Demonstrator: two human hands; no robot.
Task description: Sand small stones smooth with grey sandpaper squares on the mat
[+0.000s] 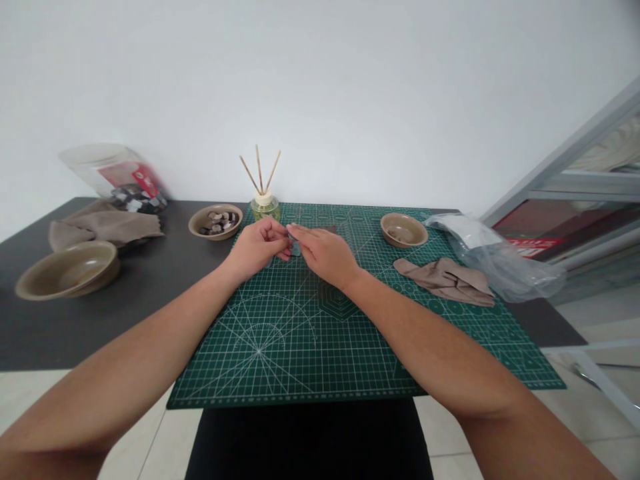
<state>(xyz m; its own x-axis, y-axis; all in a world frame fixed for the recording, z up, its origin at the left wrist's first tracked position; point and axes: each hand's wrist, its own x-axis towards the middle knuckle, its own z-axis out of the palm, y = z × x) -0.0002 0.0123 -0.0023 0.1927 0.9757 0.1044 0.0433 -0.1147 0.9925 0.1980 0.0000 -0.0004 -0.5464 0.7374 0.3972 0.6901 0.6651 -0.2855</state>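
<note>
Head view: left hand (259, 248) and right hand (324, 254) meeting over far middle of green mat (300, 333) on bench (75, 320). Both grips closing fingertips together on small grey-blue piece (295, 249), mostly hidden; what it is, cannot tell. Reed diffuser (265, 200) standing just behind hands. Bowl of stones (215, 221) sitting left of diffuser. Folded beige cloth (447, 280) lying right on mat.

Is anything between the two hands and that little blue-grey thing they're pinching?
No. The left hand and right hand already meet on the small blue-grey piece above the green cutting mat. Fingers touch it directly; nothing visible sits between.
</note>
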